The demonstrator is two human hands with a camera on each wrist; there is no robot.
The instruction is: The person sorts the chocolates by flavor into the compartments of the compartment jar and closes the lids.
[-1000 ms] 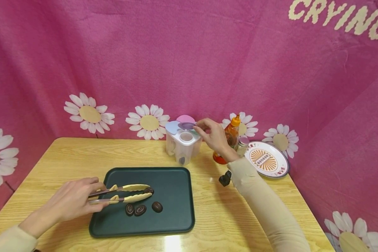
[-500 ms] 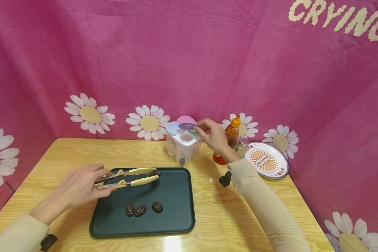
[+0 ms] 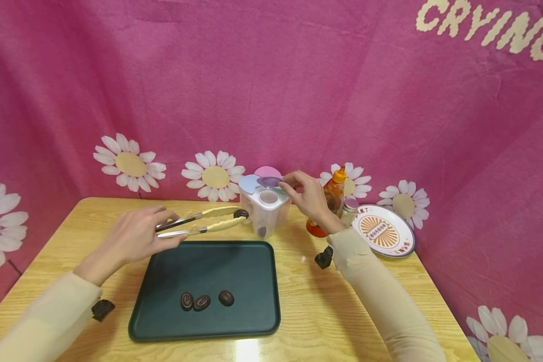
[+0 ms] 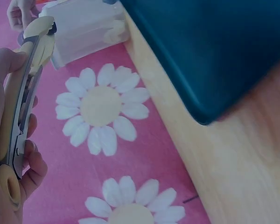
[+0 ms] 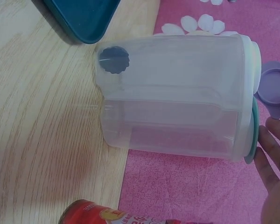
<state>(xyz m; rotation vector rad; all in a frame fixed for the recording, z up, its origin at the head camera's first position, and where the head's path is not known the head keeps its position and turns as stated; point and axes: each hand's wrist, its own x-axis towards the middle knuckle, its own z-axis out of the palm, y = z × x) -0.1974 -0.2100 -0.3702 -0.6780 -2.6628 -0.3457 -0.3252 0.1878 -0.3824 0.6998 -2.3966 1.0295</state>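
My left hand (image 3: 136, 236) grips a pair of tongs (image 3: 223, 224) with cream tips and metal arms. Between those tips sits a dark brown chocolate (image 3: 241, 213), raised off the tray just left of a clear multi-compartment container (image 3: 264, 223). With thumb and finger, my right hand (image 3: 306, 195) holds up the container's purple flip lid (image 5: 274, 86), leaving a round opening (image 3: 269, 197) uncovered. One dark piece (image 5: 114, 59) lies at the bottom of that compartment. On the dark green tray (image 3: 208, 266) are three more chocolates (image 3: 202, 302). The left wrist view mostly hides the held chocolate.
Right of the container stand an orange-capped squeeze bottle (image 3: 334, 193) and a small jar (image 3: 349, 211) with a pink lid. A white printed plate (image 3: 383, 230) leans against the pink cloth (image 3: 271, 90) at the back. Blue (image 3: 249, 183) and pink (image 3: 267, 171) lids stay down.
My left hand has lifted the tongs and the chocolate off the tray, moving away from me and rightward to the container's side. The right hand keeps holding the purple lid up.
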